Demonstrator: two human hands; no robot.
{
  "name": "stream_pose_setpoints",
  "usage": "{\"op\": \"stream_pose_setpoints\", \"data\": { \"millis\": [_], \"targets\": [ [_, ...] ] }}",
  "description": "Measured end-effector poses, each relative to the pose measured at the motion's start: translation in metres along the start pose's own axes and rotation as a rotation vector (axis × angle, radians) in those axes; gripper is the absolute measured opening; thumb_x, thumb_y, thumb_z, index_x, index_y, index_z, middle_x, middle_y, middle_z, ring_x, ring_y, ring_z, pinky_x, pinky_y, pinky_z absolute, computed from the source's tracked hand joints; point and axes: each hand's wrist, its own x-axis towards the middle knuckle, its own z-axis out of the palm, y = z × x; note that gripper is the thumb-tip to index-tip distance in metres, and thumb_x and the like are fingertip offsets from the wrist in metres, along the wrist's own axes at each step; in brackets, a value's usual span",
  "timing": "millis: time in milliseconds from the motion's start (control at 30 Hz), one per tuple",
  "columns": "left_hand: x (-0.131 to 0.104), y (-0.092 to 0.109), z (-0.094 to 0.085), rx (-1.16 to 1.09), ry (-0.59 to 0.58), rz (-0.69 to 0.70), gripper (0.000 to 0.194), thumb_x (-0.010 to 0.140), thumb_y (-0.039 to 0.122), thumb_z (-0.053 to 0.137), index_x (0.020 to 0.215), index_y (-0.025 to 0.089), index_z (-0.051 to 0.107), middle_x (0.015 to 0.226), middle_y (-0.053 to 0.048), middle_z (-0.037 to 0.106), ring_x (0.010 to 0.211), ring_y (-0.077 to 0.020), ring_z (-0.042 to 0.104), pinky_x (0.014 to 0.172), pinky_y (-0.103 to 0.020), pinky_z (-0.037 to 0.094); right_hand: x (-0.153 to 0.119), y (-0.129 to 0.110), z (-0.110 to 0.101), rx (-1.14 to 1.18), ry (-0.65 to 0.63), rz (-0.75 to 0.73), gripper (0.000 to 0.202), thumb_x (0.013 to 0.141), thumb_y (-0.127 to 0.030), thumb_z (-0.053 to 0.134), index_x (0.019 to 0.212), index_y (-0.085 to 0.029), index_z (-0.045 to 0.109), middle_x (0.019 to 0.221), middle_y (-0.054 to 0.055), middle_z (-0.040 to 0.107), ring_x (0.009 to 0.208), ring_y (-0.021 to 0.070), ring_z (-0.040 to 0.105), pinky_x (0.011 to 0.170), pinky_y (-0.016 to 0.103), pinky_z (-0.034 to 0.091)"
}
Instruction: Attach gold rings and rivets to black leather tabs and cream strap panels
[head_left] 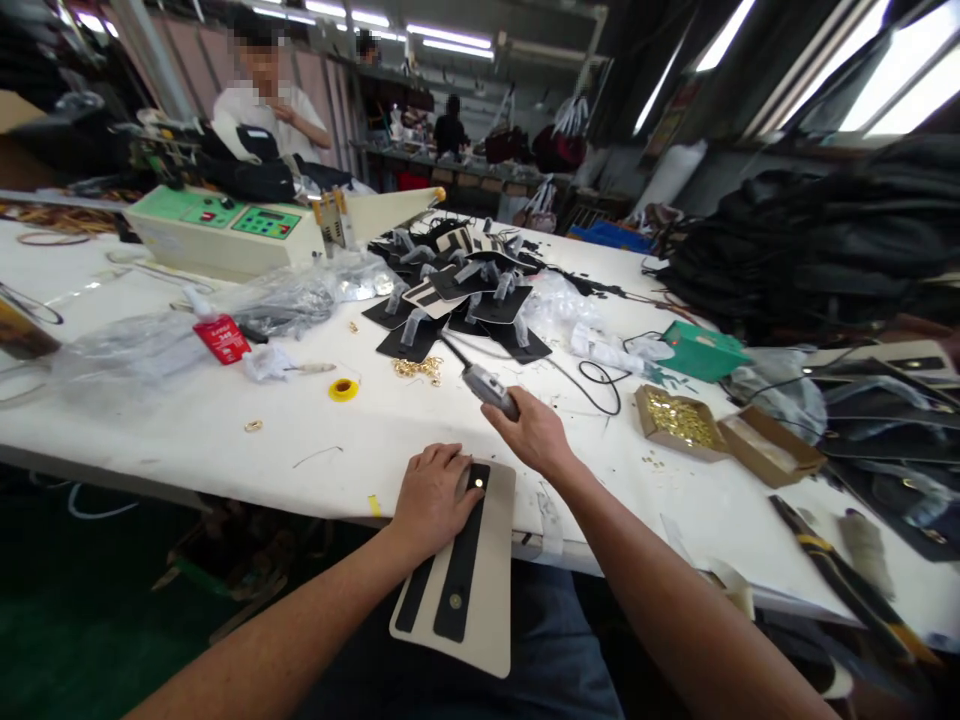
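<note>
My left hand point(431, 503) lies with its fingers stretched over the upper part of a beige panel point(491, 570), its thumb on a black strip point(459, 560). Two black strips run along the panel, and the longer one carries a round metal stud near each end. The panel's lower part juts past the table edge above my lap. Ahead and to the right, my right hand point(534, 432) is closed around the rear of a grey hand-held tool point(489, 388). A thin dark shaft extends from the tool toward a heap of black panels point(480, 290).
Gold-coloured hardware point(418, 370) and a yellow ring-shaped spool point(343, 389) lie on the white table point(360, 430). A carton of small brass parts point(681, 420), a green box point(703, 350) and yellow-black pliers point(840, 570) are rightward. A person point(277, 110) sits behind a machine point(225, 230).
</note>
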Motion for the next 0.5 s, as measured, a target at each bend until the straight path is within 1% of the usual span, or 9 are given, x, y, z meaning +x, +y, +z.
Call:
{"op": "stream_pose_setpoints", "data": {
  "millis": [67, 133, 233, 300, 367, 433, 500],
  "targets": [
    [-0.002, 0.001, 0.0, 0.032, 0.012, 0.0, 0.042, 0.091, 0.038, 0.073, 0.13, 0.021, 0.066, 0.143, -0.012, 0.065, 0.133, -0.0333, 0.054, 0.109, -0.054, 0.044, 0.005, 0.017, 0.007, -0.181, -0.082, -0.023, 0.032, 0.095, -0.049, 0.065, 0.116, -0.024, 0.071, 0.105, 0.007, 0.072, 0.086, 0.0233, 0.065, 0.073, 0.032, 0.045],
    [-0.003, 0.001, 0.0, 0.063, 0.024, -0.004, 0.045, 0.093, 0.04, 0.071, 0.132, 0.019, 0.064, 0.144, -0.014, 0.064, 0.133, -0.035, 0.053, 0.109, -0.056, 0.043, 0.004, 0.03, 0.014, -0.233, -0.117, -0.05, 0.032, 0.093, -0.042, 0.07, 0.12, -0.025, 0.072, 0.111, 0.009, 0.071, 0.095, 0.0258, 0.067, 0.079, 0.034, 0.047],
    [-0.005, 0.002, 0.0, 0.093, 0.036, -0.016, 0.047, 0.093, 0.044, 0.069, 0.133, 0.021, 0.063, 0.143, -0.014, 0.065, 0.132, -0.0356, 0.054, 0.107, -0.056, 0.042, -0.013, 0.039, 0.015, -0.225, -0.078, -0.064, 0.036, 0.093, -0.036, 0.071, 0.126, -0.023, 0.072, 0.121, 0.012, 0.07, 0.114, 0.0296, 0.063, 0.094, 0.038, 0.047],
    [-0.006, 0.003, -0.001, 0.099, 0.041, -0.02, 0.045, 0.094, 0.045, 0.068, 0.133, 0.022, 0.063, 0.142, -0.012, 0.066, 0.13, -0.0351, 0.055, 0.106, -0.056, 0.043, -0.033, 0.038, 0.013, -0.185, -0.014, -0.067, 0.039, 0.097, -0.037, 0.067, 0.132, -0.022, 0.069, 0.128, 0.013, 0.069, 0.121, 0.0298, 0.061, 0.101, 0.04, 0.046],
    [-0.006, 0.004, -0.001, 0.094, 0.049, -0.02, 0.044, 0.094, 0.044, 0.067, 0.132, 0.023, 0.064, 0.141, -0.012, 0.067, 0.13, -0.035, 0.056, 0.106, -0.055, 0.043, -0.055, 0.035, 0.011, -0.093, -0.003, -0.057, 0.039, 0.097, -0.041, 0.066, 0.13, -0.021, 0.071, 0.123, 0.012, 0.072, 0.117, 0.0291, 0.063, 0.101, 0.041, 0.047],
    [-0.006, 0.006, -0.001, 0.077, 0.058, -0.016, 0.042, 0.095, 0.043, 0.067, 0.132, 0.023, 0.064, 0.138, -0.012, 0.068, 0.128, -0.0349, 0.056, 0.106, -0.056, 0.043, -0.072, 0.032, 0.013, 0.048, -0.071, -0.005, 0.039, 0.091, -0.042, 0.072, 0.124, -0.021, 0.074, 0.117, 0.012, 0.074, 0.113, 0.0297, 0.065, 0.1, 0.042, 0.048],
    [-0.007, 0.007, -0.001, 0.048, 0.066, -0.011, 0.041, 0.094, 0.041, 0.068, 0.131, 0.024, 0.064, 0.135, -0.011, 0.07, 0.127, -0.0347, 0.058, 0.106, -0.056, 0.044, -0.081, 0.029, 0.015, 0.177, -0.154, 0.078, 0.041, 0.085, -0.036, 0.076, 0.123, -0.02, 0.076, 0.116, 0.012, 0.075, 0.111, 0.0301, 0.066, 0.1, 0.042, 0.049]
  ]
}}
